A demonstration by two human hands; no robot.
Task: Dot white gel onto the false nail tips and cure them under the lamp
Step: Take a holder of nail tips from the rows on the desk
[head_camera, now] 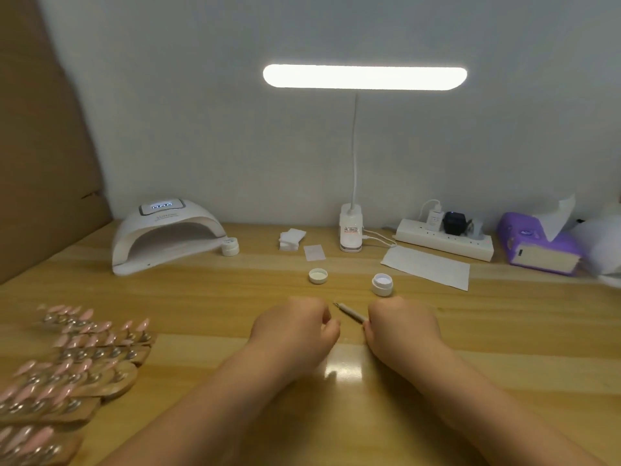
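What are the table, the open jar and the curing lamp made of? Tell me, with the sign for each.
Table: wood or wood-look laminate; grain stripes, glossy glare.
Open jar: probably white plastic; opaque, smooth, matte walls, white gel inside.
Curing lamp: likely moulded white plastic; smooth, rounded, slightly glossy shell with a lit display.

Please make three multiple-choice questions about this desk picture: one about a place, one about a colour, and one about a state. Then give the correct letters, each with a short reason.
1. Where does the white dome-shaped curing lamp stand?
A. far left of the wooden desk
B. far right
C. between the hands

2. What colour are the false nail tips on the wooden holders?
A. blue
B. pink
C. black

3. What is the state of the small white gel jar?
A. closed
B. tipped over
C. open, its round white lid apart on the desk

Answers: A, it stands at the far left by the wall; B, the rows of tips look pink; C, white gel shows inside and the lid lies to its left.
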